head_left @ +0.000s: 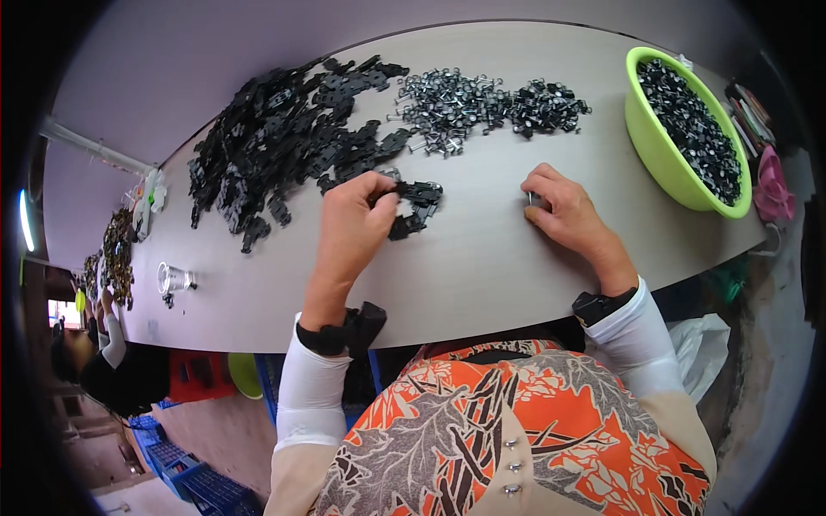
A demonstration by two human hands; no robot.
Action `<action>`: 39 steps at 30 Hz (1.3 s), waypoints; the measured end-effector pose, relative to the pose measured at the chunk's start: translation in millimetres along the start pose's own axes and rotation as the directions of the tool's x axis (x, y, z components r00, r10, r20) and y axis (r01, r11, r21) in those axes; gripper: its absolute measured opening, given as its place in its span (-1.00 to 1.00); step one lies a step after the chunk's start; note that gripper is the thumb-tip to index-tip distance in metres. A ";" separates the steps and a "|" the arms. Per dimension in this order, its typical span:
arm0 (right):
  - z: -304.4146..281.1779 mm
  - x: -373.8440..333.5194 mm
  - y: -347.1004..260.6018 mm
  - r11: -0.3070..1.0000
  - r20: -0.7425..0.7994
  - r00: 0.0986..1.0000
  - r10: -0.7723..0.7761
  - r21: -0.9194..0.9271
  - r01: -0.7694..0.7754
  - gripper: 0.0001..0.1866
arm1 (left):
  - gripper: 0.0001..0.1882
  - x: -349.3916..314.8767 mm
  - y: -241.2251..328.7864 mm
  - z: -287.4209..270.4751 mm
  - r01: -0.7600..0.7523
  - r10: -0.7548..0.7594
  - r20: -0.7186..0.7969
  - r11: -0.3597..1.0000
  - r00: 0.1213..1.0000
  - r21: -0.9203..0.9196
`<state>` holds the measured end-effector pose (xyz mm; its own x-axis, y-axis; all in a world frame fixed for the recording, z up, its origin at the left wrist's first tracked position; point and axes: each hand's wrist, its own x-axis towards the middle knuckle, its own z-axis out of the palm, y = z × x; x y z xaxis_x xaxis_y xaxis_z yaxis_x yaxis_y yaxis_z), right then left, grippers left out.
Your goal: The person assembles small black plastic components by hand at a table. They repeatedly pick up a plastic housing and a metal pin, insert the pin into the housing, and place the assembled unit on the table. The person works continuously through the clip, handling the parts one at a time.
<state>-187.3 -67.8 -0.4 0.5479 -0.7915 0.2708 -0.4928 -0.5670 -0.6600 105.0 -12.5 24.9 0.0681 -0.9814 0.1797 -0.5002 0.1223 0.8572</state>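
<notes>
My left hand [354,215] is closed, its fingertips curled at the edge of a small cluster of flat black plastic parts [420,205]. Whether it grips one of them is hidden by the fingers. To the right, my right hand [568,215] pinches a thin silver metal pin [530,199] between thumb and fingers, just above the table. A large heap of similar black plastic parts [284,129] spreads beyond my left hand. Past the gap between my hands lie a pile of silver round-headed pins [452,103] and a smaller pile of dark-headed pins [548,107].
A lime-green basin [638,129] full of small dark-and-silver pieces stands at the right of the grey table [482,284]. At the left is a clear plastic cup [175,277] with black bits beside it. Another person [120,365] sits farther left; blue crates [202,482] are on the floor.
</notes>
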 end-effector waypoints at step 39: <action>42.2 3.0 -39.3 0.950 0.041 0.950 -0.311 0.025 0.310 -0.67 | -0.90 13.3 3.5 67.7 0.253 -0.213 0.178 0.403 0.961 -0.880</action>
<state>-137.8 -38.2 -3.2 0.7008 -0.5663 0.4338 -0.2817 -0.7784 -0.5610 45.8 -35.2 -2.4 0.0180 -0.9952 -0.0958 0.5750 -0.0681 0.8153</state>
